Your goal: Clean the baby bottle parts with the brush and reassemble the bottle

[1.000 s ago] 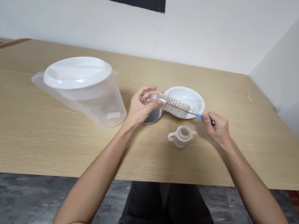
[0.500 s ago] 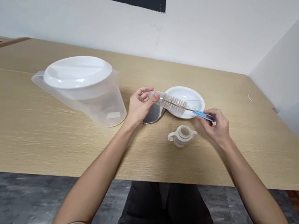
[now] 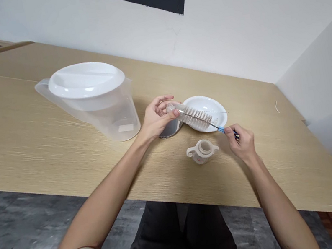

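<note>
My left hand (image 3: 160,119) is closed around a clear, rounded, cup-like plastic piece (image 3: 179,108), held by the thumb and fingers. Bristles of a bottle brush (image 3: 198,117) meet its right end; how deep they go inside I cannot make out. The brush's blue handle (image 3: 221,129) sits in the closed fingers of my right hand (image 3: 241,141). Just below the brush, a small two-handled bottle (image 3: 204,152) stands upright with its mouth uncovered. Behind the brush lies a white oval dish (image 3: 217,107), with a thin wire across it. A shiny grey disc (image 3: 171,129) shows partly under my left hand.
At the left stands a large translucent pitcher (image 3: 110,116) with a white lid (image 3: 87,80). A small bent white strip (image 3: 277,106) lies on the wooden table (image 3: 272,149) at the right. The wall (image 3: 234,36) rises behind the table.
The brush and the clear piece have shifted slightly right and down. My right hand now covers more of the blue handle, its grip turned. The bottle, dish and pitcher stay put.
</note>
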A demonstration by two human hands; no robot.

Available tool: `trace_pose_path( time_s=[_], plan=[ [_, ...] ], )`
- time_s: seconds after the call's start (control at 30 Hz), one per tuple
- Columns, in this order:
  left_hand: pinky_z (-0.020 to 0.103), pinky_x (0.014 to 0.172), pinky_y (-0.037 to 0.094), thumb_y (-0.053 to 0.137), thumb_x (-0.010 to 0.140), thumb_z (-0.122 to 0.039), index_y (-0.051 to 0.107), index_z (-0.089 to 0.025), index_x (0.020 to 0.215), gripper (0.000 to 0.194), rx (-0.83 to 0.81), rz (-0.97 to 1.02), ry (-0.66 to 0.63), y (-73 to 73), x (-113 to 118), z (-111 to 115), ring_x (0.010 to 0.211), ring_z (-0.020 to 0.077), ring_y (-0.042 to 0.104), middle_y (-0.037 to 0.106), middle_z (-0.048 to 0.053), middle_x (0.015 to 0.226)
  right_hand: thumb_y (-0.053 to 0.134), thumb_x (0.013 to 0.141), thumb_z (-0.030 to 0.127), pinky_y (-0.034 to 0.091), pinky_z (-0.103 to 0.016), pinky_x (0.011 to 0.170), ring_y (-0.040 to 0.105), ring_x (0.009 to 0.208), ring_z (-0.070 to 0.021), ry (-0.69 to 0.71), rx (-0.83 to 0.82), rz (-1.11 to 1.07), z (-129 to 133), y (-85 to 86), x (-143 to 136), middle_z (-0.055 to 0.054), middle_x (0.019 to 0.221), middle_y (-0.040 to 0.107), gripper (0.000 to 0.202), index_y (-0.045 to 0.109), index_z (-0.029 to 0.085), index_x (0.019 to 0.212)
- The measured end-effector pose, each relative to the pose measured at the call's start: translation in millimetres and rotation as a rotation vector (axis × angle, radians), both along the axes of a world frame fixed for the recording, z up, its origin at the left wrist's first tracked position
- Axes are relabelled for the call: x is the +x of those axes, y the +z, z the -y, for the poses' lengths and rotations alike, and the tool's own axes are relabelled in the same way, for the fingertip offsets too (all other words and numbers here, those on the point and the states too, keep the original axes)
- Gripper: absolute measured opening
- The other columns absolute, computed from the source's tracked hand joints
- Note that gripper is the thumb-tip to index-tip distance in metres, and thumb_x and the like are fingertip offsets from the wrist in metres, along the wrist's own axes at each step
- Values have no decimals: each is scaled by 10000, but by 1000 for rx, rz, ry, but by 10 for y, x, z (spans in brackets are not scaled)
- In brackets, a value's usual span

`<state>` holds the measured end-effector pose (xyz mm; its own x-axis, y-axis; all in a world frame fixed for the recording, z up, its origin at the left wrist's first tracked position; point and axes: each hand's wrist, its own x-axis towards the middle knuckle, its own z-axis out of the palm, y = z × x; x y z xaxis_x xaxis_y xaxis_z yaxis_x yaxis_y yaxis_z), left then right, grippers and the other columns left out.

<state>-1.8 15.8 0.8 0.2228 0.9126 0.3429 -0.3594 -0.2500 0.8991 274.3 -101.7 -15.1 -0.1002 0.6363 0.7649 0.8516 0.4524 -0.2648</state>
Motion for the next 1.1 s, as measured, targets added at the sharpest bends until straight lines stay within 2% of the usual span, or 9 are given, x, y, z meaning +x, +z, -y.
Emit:
trace_pose_path(
  time_s=[0.13,0.27,0.47,0.6,0.77,0.97,1.1],
  plan=[
    [283,792,578,936,580,-554,617,-170,1075,704,-38,-24,62,-15,11,1,848,179,739,776,86,964,624,960,324,368,-204,456,436,439,-70,29,-48,-66,18,0,-32,74,575,520,139,614,191,921],
    [266,750,557,909,629,-561,627,-161,1041,640,-96,-30,104,-43,22,-17,761,153,712,762,45,838,743,875,360,397,-203,462,465,461,-75,56,-77,-105,17,-57,-53,85,633,548,324,565,207,1099],
    [257,700,555,919,602,-566,622,-162,1008,645,-132,-6,103,-24,33,-16,702,138,687,750,30,788,745,876,276,413,-209,462,470,470,-65,50,-15,-74,-18,-105,-38,56,708,608,217,581,225,1008],
    [245,671,547,920,603,-557,624,-168,1016,640,-130,-12,106,-18,27,-12,681,129,677,745,19,781,751,877,243,448,-228,496,520,520,-77,68,23,-48,-25,-58,-38,21,787,643,187,600,221,986],
    [229,681,539,920,630,-518,628,-171,1048,617,-110,-8,99,-46,15,-24,681,111,670,750,16,807,747,892,250,461,-239,494,531,529,-85,77,40,-29,-18,-7,-46,7,794,662,164,618,215,986],
    [267,769,562,915,638,-519,618,-169,1080,637,-69,-37,109,-67,3,-32,780,145,709,762,48,900,729,912,268,477,-246,523,588,588,-110,92,36,1,-13,-6,-36,-14,795,691,144,642,202,1006],
    [321,859,586,931,621,-502,589,-180,1116,682,-5,-24,65,-59,-2,-28,925,197,741,763,93,1040,687,941,290,444,-241,521,548,547,-99,67,17,26,-3,-3,-28,0,735,672,107,648,190,948]
  ],
)
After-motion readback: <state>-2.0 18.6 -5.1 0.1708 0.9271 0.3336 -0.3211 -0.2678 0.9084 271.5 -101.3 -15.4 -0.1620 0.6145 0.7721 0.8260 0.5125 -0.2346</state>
